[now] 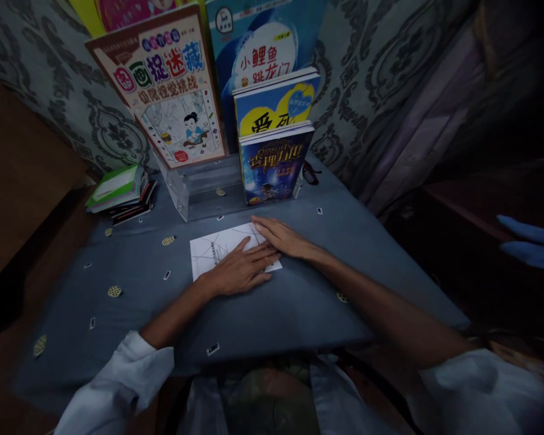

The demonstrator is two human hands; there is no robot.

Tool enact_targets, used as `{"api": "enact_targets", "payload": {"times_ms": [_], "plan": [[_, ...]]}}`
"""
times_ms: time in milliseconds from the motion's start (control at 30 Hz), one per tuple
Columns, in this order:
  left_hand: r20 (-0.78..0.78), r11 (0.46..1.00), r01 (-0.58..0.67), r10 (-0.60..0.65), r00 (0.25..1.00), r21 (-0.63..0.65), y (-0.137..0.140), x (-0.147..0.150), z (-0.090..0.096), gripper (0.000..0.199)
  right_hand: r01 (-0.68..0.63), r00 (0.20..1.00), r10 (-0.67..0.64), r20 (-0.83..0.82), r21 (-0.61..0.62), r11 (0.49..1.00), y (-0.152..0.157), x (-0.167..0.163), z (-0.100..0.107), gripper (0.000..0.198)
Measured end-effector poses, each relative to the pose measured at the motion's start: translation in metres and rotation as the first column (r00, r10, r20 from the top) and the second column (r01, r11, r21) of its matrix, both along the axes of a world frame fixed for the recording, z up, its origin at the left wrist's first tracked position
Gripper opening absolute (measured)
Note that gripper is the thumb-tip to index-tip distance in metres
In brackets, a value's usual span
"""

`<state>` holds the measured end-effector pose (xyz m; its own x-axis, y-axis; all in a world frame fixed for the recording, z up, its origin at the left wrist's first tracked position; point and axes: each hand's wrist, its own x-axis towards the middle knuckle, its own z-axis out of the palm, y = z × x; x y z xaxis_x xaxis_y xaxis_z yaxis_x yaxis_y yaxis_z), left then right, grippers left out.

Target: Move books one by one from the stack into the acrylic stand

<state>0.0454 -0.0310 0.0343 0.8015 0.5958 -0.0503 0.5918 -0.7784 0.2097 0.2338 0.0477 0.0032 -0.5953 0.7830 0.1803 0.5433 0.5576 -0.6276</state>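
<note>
A thin white booklet or card (205,252) with grey lines and small dark print lies flat on the blue-grey tablecloth. My left hand (238,270) rests on it palm down, fingers stretched out to the right and slightly spread. At the upper right of the booklet, my right hand (284,237) lies flat with its fingers extended. The fingertips of my left hand meet or overlap the side of my right hand. Between them they hide much of the booklet's right half. Neither hand grips anything.
A clear acrylic stand (199,196) behind the booklet holds several upright books, including a dark blue book (274,166) and a picture-puzzle book (170,96). At the back left is a stack of small books (120,190). Dark sunglasses (310,174) lie behind the stand's right end.
</note>
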Motion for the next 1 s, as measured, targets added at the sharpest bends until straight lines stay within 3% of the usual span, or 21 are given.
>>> {"api": "enact_targets", "payload": {"times_ms": [200, 400, 533, 733, 833, 1000], "plan": [[0.004, 0.999, 0.044, -0.044, 0.999, -0.019, -0.016, 0.001, 0.001, 0.051, -0.018, 0.998, 0.011, 0.068, 0.096, 0.995, -0.003, -0.005, -0.005, 0.052], [0.049, 0.982, -0.175, 0.172, 0.984, 0.072, -0.025, -0.017, -0.011, 0.059, -0.030, 0.993, 0.010, 0.114, 0.171, 0.985, -0.008, -0.005, -0.009, 0.049], [0.048, 0.920, -0.375, 0.372, 0.927, 0.119, -0.030, -0.037, -0.020, 0.063, -0.020, 0.988, -0.010, 0.157, 0.187, 0.982, -0.011, -0.007, -0.008, 0.050], [0.055, 0.777, -0.606, 0.607, 0.793, 0.172, -0.038, -0.067, -0.032, 0.070, -0.007, 0.976, -0.038, 0.214, 0.205, 0.979, -0.017, -0.010, 0.000, 0.048], [0.036, 0.726, -0.664, 0.670, 0.742, 0.179, -0.038, -0.079, -0.034, 0.070, -0.001, 0.967, -0.057, 0.248, 0.227, 0.974, -0.024, -0.011, 0.004, 0.046], [0.069, 0.696, -0.678, 0.684, 0.726, 0.237, -0.025, -0.093, -0.030, 0.059, 0.015, 0.958, -0.105, 0.266, 0.322, 0.947, -0.046, -0.005, 0.009, 0.040]]}}
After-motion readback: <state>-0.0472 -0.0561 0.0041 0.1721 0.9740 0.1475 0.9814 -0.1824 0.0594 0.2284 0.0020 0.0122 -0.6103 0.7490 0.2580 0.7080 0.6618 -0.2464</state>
